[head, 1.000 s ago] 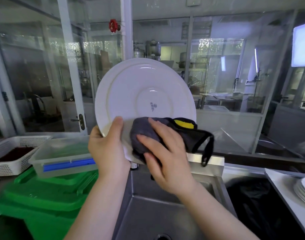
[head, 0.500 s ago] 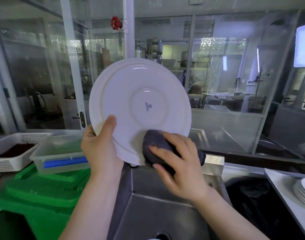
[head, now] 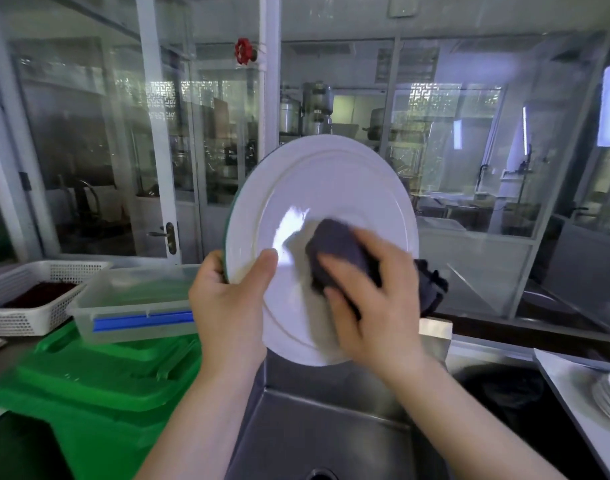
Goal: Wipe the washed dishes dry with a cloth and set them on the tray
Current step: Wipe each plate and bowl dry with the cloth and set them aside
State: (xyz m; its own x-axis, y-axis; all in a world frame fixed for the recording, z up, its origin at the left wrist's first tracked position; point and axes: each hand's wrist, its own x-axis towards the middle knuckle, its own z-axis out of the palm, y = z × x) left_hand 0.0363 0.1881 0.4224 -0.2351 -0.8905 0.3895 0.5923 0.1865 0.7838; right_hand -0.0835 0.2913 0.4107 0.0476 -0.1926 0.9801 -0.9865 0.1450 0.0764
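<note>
Two hands work: left hand [head: 229, 303] grips plate [head: 334, 188], right hand [head: 376, 306] presses cloth [head: 334, 247].

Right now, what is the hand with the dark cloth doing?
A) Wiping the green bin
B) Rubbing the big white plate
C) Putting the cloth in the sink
B: the right hand presses the dark cloth against the white plate, which the left hand holds up by its rim.

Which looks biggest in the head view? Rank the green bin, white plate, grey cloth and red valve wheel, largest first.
1. green bin
2. white plate, though it is held near the camera, so its true rank against the bin is unsure
3. grey cloth, partly covered by the right hand
4. red valve wheel, far off
</note>
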